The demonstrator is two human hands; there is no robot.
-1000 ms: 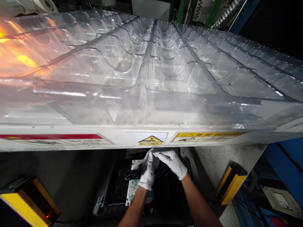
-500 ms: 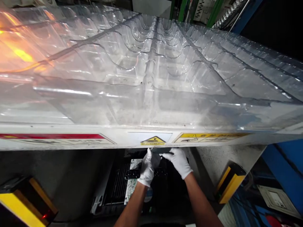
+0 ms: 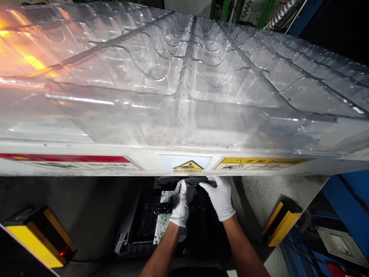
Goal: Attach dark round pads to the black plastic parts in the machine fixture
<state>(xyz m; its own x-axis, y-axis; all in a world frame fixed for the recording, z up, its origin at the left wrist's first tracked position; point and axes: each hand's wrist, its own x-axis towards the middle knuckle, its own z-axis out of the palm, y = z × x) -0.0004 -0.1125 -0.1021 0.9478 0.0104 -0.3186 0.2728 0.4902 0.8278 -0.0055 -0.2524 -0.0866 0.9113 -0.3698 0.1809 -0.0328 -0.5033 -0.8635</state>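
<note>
Both hands wear white gloves and work beneath the front edge of a machine panel. My right hand (image 3: 220,198) is closed on the right end of a dark, flat, rounded disc (image 3: 196,181), whose far part lies in shadow under the panel. Close to the disc's left end, my left hand (image 3: 181,204) is closed with its thumb upright, and a grey round piece (image 3: 190,191) shows at its inner side, mostly hidden by the glove. Below the hands is a metal plate (image 3: 162,227) with a black part with round holes (image 3: 163,208) across it.
A clear plastic tray (image 3: 184,119) with many pockets covers the shelf above my hands. Warning labels (image 3: 188,164) run along the white panel edge. Yellow-and-black sensor posts stand at left (image 3: 37,238) and right (image 3: 281,221). A black ribbed surface (image 3: 145,219) lies left of the plate.
My right hand has shifted slightly and its fingers sit further round the dark disc's end. The grey round piece is more covered by my left hand. The whole view has tilted slightly.
</note>
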